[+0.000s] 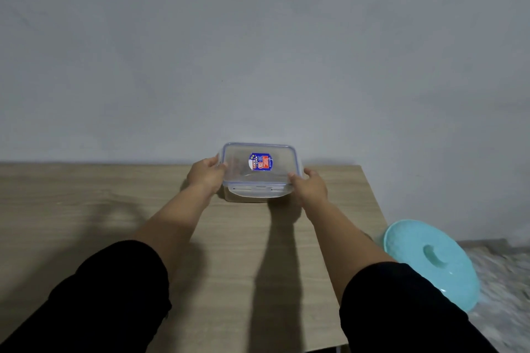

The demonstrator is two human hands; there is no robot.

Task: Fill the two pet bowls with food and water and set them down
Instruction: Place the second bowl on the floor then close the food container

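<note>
At the desk's far edge by the wall, both hands, left and right, are gripping the lidded clear box by its side walls, fingers clamping opposite sides; rigid, slick plastic, probably light, so side-wall hold is looking sound.

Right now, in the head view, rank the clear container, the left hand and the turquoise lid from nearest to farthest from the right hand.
1. Clear container: touching the right hand, on the table.
2. Left hand: on the container's opposite side.
3. Turquoise lid: off the table's right edge, lower down.
</note>
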